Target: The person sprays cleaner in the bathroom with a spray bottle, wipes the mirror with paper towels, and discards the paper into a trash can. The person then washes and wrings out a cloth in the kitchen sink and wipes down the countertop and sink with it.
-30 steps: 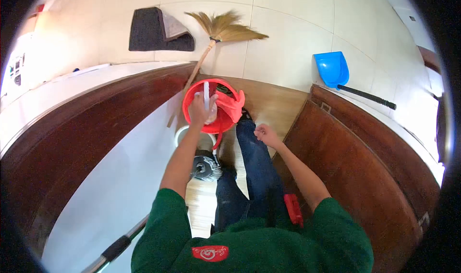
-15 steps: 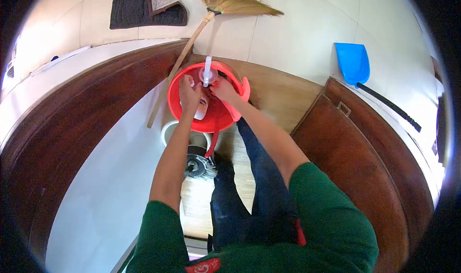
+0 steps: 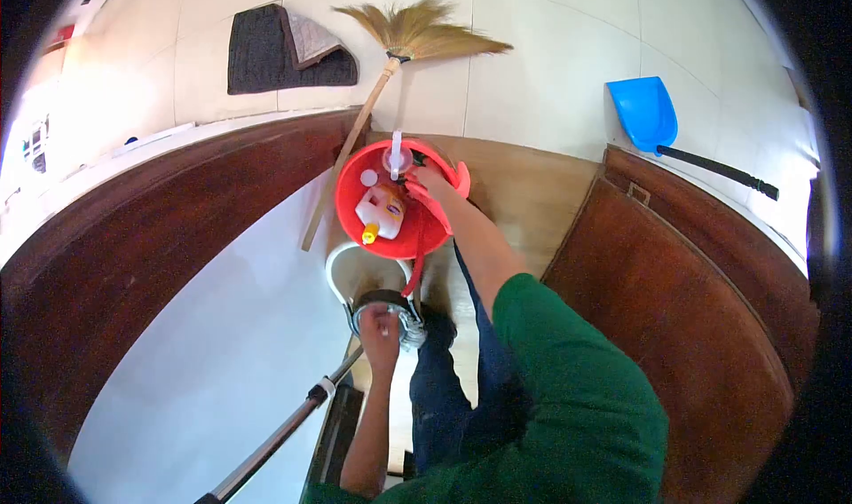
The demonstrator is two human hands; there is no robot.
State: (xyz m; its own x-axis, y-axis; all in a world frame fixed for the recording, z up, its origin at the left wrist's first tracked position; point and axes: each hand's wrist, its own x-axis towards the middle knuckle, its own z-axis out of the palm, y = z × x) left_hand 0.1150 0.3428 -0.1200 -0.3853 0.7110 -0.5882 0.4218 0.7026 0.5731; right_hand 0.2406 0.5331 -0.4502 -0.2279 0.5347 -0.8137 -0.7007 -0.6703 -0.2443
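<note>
A: Where are the person's hands?

B: The right hand (image 3: 432, 181) is reached out to the red bucket (image 3: 351, 209), at its far rim, beside the white pump bottle (image 3: 396, 158) that stands upright inside it. The fingers look curled over the rim next to the bottle, but whether they grip the bucket or the bottle cannot be told.

A: And the left?

B: The left hand (image 3: 383, 328) is lower, closed around the top end of the mop pole (image 3: 284, 433), right over the round mop head (image 3: 406, 322). The fingers are clenched on the pole.

A: What else lies in the bucket?

B: A white bottle with an orange label and a yellow cap (image 3: 378, 213) lies on its side on the bucket's floor, cap toward the person. A small white round object sits near the left inner wall; what it is cannot be made out.

A: Where does the bucket stand?

B: On the wooden floor in a doorway, between dark wooden panels. Just below it is a white pail (image 3: 342, 264), touching or overlapping its near edge, with the mop head beside that.

A: And beyond?

B: On the tiled floor a straw broom (image 3: 417, 38) lies with its handle running down past the bucket's left side, a dark mat (image 3: 266, 56) left of it, and a blue dustpan (image 3: 641, 112) well apart to the right.
</note>
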